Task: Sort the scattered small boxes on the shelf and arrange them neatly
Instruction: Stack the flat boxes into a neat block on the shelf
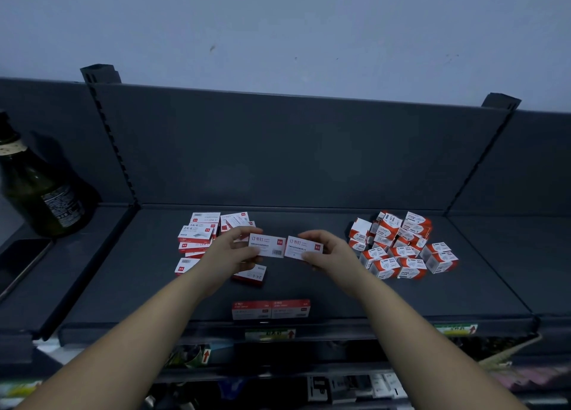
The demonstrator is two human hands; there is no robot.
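We find left hand [230,250] pinching left box [267,245], right hand [329,250] pinching right box [304,248]: long axes aligned end to end, directly behind front row [271,309], both hands equally near.

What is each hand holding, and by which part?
The left hand pinches one staple box by its left end; the right hand pinches a second staple box by its right end.

"订书钉" on L held box [267,245] & R held box [304,247]; "24/6" on pile box [195,232].
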